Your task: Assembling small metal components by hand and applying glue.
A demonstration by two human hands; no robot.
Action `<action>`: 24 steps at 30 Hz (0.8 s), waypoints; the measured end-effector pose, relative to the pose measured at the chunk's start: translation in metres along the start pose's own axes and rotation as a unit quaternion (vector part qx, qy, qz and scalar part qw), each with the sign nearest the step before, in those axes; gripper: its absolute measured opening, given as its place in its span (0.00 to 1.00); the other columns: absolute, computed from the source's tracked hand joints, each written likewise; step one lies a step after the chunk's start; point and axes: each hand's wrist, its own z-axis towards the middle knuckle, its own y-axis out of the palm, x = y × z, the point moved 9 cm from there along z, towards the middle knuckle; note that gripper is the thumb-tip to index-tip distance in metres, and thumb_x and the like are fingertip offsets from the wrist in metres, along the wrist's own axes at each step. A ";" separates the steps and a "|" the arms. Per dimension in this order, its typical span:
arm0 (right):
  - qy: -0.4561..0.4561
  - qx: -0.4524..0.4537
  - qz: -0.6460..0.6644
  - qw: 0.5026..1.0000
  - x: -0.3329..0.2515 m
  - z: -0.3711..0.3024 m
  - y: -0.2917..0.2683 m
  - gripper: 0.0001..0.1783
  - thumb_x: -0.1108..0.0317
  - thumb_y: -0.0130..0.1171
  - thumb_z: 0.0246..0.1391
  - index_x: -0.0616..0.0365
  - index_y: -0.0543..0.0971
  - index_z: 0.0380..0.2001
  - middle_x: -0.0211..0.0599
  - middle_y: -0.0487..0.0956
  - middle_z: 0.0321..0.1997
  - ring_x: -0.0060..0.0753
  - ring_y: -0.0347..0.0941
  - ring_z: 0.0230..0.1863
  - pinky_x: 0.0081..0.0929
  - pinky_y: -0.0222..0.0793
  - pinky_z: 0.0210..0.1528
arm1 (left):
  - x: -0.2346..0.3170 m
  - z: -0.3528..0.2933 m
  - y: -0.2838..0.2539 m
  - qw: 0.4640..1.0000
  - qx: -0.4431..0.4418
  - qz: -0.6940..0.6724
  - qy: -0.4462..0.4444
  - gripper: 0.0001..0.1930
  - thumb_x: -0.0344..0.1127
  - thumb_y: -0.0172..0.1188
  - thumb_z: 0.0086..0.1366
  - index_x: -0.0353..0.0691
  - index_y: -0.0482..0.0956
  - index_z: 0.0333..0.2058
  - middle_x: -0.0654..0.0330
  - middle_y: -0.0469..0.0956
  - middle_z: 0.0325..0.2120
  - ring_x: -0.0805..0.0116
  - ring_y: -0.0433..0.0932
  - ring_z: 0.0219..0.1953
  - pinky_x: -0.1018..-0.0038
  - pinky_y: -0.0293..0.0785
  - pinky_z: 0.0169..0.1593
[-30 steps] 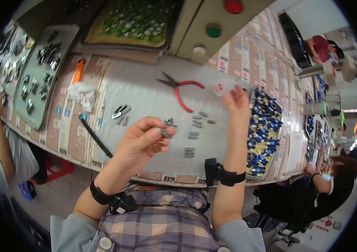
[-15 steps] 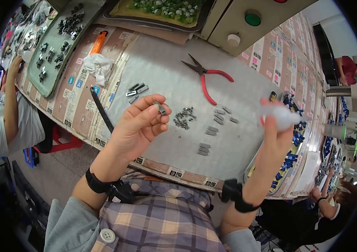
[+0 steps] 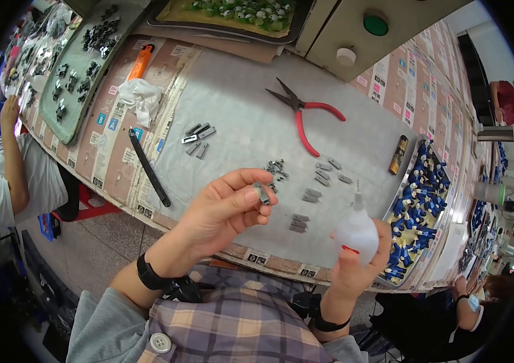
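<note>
My left hand [image 3: 224,212] pinches a small grey metal part [image 3: 262,193] between thumb and fingers, above the worktable's pale sheet [image 3: 233,103]. My right hand [image 3: 358,273] is wrapped round a translucent white squeeze bottle [image 3: 357,233], its thin needle tip pointing away from me. Just beyond the left fingers lies a pile of tiny metal pieces [image 3: 278,168], partly hidden by the hand. Between the two hands, small grey rectangular blocks [image 3: 299,222] lie in groups. More such blocks [image 3: 199,135] sit to the left, some with dark slots.
Red-handled pliers [image 3: 305,118] lie spread at the back. On the left are a black pen-like tool [image 3: 148,167], crumpled white cloth [image 3: 141,100], an orange-handled cutter [image 3: 141,62] and a green tray [image 3: 57,124]. Blue figures fill a tray [image 3: 403,176] at right. A co-worker's arm [image 3: 12,151] shows far left.
My left hand has shifted right with the grey part. My right hand has come left and nearer, and the bottle's tip has swung from pointing right to pointing away.
</note>
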 end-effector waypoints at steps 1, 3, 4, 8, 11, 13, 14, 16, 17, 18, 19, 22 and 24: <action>-0.008 0.009 0.004 1.000 -0.002 0.001 -0.001 0.37 0.42 0.66 0.32 0.61 0.65 0.34 0.31 0.67 0.27 0.18 0.63 0.25 0.14 0.59 0.30 | 0.000 0.000 -0.001 1.000 0.001 -0.001 0.001 0.13 0.31 0.54 0.59 0.37 0.68 0.43 0.57 0.74 0.31 0.71 0.73 0.30 0.77 0.72 0.36; -0.008 0.016 0.014 1.000 -0.014 0.001 -0.002 0.36 0.41 0.65 0.32 0.60 0.65 0.33 0.30 0.67 0.25 0.18 0.62 0.25 0.14 0.57 0.29 | -0.002 -0.001 0.003 1.000 -0.005 -0.007 -0.004 0.13 0.31 0.54 0.58 0.37 0.68 0.42 0.57 0.74 0.31 0.71 0.73 0.30 0.77 0.71 0.36; -0.008 0.023 0.023 0.999 -0.018 0.002 -0.003 0.36 0.40 0.65 0.32 0.59 0.64 0.31 0.29 0.66 0.23 0.18 0.61 0.24 0.14 0.55 0.27 | -0.002 -0.002 0.003 1.000 -0.006 -0.007 -0.003 0.13 0.31 0.54 0.58 0.37 0.68 0.42 0.57 0.74 0.31 0.71 0.73 0.30 0.77 0.71 0.36; -0.078 0.075 0.003 0.994 -0.032 0.005 0.000 0.36 0.36 0.62 0.31 0.57 0.63 0.28 0.26 0.63 0.20 0.17 0.58 0.22 0.15 0.52 0.25 | -0.001 -0.002 0.002 1.000 -0.006 -0.007 -0.005 0.11 0.32 0.54 0.59 0.38 0.69 0.41 0.57 0.74 0.31 0.71 0.73 0.30 0.76 0.71 0.35; -0.120 0.096 -0.012 0.988 -0.037 0.003 -0.002 0.37 0.34 0.61 0.30 0.57 0.63 0.28 0.26 0.62 0.19 0.19 0.57 0.21 0.18 0.51 0.24 | -0.001 -0.001 0.002 1.000 -0.005 -0.009 -0.005 0.10 0.32 0.54 0.59 0.38 0.69 0.39 0.57 0.74 0.30 0.72 0.73 0.30 0.77 0.71 0.35; -0.153 0.090 -0.015 0.984 -0.044 0.000 0.001 0.36 0.36 0.61 0.31 0.56 0.64 0.28 0.25 0.63 0.19 0.20 0.57 0.20 0.19 0.51 0.24 | 0.000 -0.001 0.001 1.000 -0.004 -0.011 -0.005 0.10 0.32 0.54 0.59 0.38 0.69 0.39 0.57 0.74 0.30 0.72 0.73 0.30 0.77 0.72 0.35; -0.153 0.090 -0.015 0.984 -0.043 -0.001 0.001 0.36 0.36 0.61 0.31 0.56 0.64 0.28 0.25 0.63 0.19 0.20 0.57 0.20 0.19 0.51 0.24 | -0.001 -0.002 0.001 1.000 -0.003 -0.011 -0.006 0.10 0.32 0.54 0.59 0.38 0.69 0.39 0.58 0.74 0.30 0.73 0.73 0.31 0.78 0.72 0.36; -0.206 0.049 -0.038 0.977 -0.051 -0.005 0.008 0.34 0.39 0.64 0.31 0.56 0.65 0.29 0.24 0.63 0.17 0.20 0.56 0.19 0.19 0.50 0.23 | -0.001 -0.002 0.001 1.000 -0.001 -0.012 -0.006 0.10 0.32 0.54 0.59 0.38 0.69 0.39 0.58 0.73 0.30 0.73 0.73 0.31 0.78 0.72 0.36; -0.206 0.049 -0.038 0.977 -0.050 -0.005 0.007 0.34 0.39 0.64 0.31 0.56 0.65 0.29 0.24 0.63 0.17 0.20 0.56 0.19 0.19 0.50 0.23 | -0.002 -0.002 0.001 1.000 -0.007 -0.018 -0.009 0.10 0.31 0.53 0.59 0.38 0.69 0.39 0.59 0.74 0.31 0.74 0.73 0.32 0.78 0.72 0.37; -0.214 0.028 -0.047 0.975 -0.051 -0.005 0.011 0.34 0.40 0.65 0.30 0.56 0.66 0.30 0.23 0.63 0.17 0.20 0.56 0.18 0.19 0.50 0.23 | -0.002 -0.003 0.002 1.000 -0.013 -0.025 -0.012 0.09 0.31 0.53 0.59 0.38 0.70 0.39 0.60 0.74 0.32 0.75 0.73 0.32 0.79 0.72 0.38; -0.223 0.007 -0.056 0.973 -0.052 -0.005 0.015 0.33 0.41 0.66 0.30 0.56 0.66 0.30 0.22 0.63 0.16 0.20 0.56 0.18 0.19 0.49 0.23 | -0.002 -0.003 0.002 1.000 -0.013 -0.025 -0.012 0.09 0.31 0.53 0.59 0.38 0.70 0.39 0.60 0.74 0.32 0.75 0.73 0.32 0.79 0.72 0.38; -0.232 -0.007 -0.061 0.971 -0.054 -0.006 0.018 0.33 0.43 0.68 0.30 0.56 0.67 0.30 0.22 0.64 0.16 0.19 0.56 0.17 0.20 0.49 0.23 | -0.003 -0.004 0.003 0.999 -0.012 -0.030 -0.017 0.09 0.32 0.53 0.59 0.38 0.70 0.39 0.61 0.74 0.31 0.75 0.73 0.32 0.79 0.72 0.38; -0.228 -0.004 -0.052 0.972 -0.052 -0.006 0.018 0.33 0.44 0.68 0.29 0.56 0.67 0.31 0.22 0.64 0.16 0.19 0.56 0.17 0.20 0.49 0.23 | -0.004 -0.004 0.002 0.999 -0.002 -0.029 -0.023 0.09 0.31 0.53 0.60 0.38 0.70 0.39 0.61 0.74 0.31 0.75 0.73 0.32 0.80 0.72 0.38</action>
